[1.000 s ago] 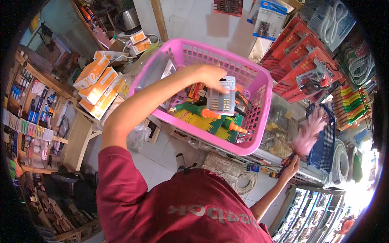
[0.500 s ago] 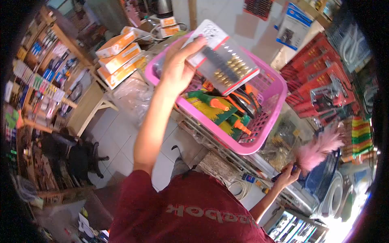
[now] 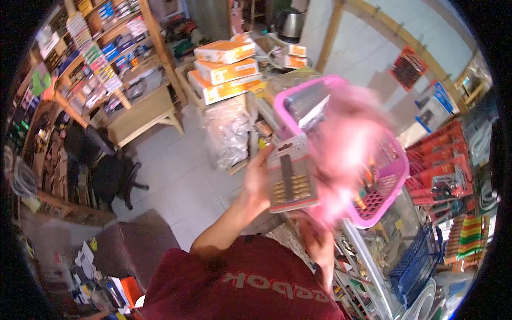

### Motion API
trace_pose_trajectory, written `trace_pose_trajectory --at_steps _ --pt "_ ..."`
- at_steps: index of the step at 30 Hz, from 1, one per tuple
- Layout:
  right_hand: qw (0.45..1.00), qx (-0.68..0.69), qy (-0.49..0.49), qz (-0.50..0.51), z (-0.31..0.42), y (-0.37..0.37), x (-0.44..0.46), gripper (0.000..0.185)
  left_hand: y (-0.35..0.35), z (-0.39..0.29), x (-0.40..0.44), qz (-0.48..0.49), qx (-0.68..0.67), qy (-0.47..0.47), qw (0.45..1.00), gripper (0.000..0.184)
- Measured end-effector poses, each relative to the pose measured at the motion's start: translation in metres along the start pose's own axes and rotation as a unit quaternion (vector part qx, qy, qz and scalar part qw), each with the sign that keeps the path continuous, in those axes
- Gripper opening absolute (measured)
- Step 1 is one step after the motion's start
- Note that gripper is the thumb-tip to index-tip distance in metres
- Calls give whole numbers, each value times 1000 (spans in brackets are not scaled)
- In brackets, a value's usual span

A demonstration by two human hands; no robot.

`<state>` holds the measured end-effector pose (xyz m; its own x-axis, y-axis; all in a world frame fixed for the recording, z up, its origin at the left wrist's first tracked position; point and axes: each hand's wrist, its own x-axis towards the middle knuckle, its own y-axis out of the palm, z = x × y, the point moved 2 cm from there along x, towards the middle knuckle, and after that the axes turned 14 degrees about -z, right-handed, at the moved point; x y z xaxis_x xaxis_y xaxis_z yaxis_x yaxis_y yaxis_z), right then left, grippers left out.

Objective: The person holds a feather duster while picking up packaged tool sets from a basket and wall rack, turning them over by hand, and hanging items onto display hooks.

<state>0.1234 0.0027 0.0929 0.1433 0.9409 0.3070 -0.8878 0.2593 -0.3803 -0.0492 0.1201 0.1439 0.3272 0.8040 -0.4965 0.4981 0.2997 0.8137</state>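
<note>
My left hand (image 3: 256, 184) grips the side of a clear blister pack (image 3: 300, 173) that holds several brass-coloured pieces. My right hand (image 3: 318, 242) is closed around the base of a pink feather duster (image 3: 346, 154), whose feathers are smeared by motion right beside the pack. Behind the duster stands a pink plastic basket (image 3: 404, 162). The feathers cover much of its inside; a few orange-tipped items and a flat clear package show in it.
Orange-and-white boxes (image 3: 226, 72) are stacked beyond the basket, near a kettle (image 3: 290, 25). Red tool packs (image 3: 440, 165) hang at the right above a blue basket (image 3: 413, 264). A wooden bench (image 3: 144, 120) and a black chair (image 3: 109, 173) stand on the left.
The pack has moved away from above the basket, towards my body. My right hand has brought the duster from the far right to beside the pack. The view has turned left.
</note>
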Motion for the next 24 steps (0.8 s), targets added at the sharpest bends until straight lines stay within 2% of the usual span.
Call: trace_pose_trajectory --at_steps 1,2,3,6,7,10,11,13,15,18,19,21,24 --pt "998 -26 -51 35 -6 24 5 25 -15 2 2 -4 -22 38 999 51" --pt "998 -48 -32 39 -1 41 8 19 -32 1 5 -5 -44 76 996 52" --pt "996 -70 -12 44 7 58 12 13 -52 0 10 -7 -80 65 995 53" --pt "994 -77 -25 78 12 96 18 15 -91 -21 1 -11 -200 10 980 55" --pt "984 -111 62 124 16 104 19 22 -101 -33 -6 87 -212 36 973 59" --pt "997 -10 14 79 30 129 33 24 -117 -73 -23 130 -282 57 949 64" --pt "998 -22 0 67 40 134 41 22 -126 -86 -26 132 -281 135 941 68" --pt "999 -29 -11 29 43 147 49 22 -133 -112 -38 126 -246 187 943 67" --pt "996 -41 -79 19 63 163 54 26 -134 -136 -57 96 -176 227 953 63" --pt "954 -216 -115 171 77 201 47 30 -154 -156 -61 9 -7 272 962 60" --pt "970 -150 -64 179 79 213 47 34 -157 -163 -64 -7 -8 276 961 60" --pt "957 -173 -37 230 72 214 42 39 -156 -185 -74 -37 -9 293 955 59" --pt "948 -181 -58 255 55 219 36 41 -179 -203 -70 -77 40 302 949 60"
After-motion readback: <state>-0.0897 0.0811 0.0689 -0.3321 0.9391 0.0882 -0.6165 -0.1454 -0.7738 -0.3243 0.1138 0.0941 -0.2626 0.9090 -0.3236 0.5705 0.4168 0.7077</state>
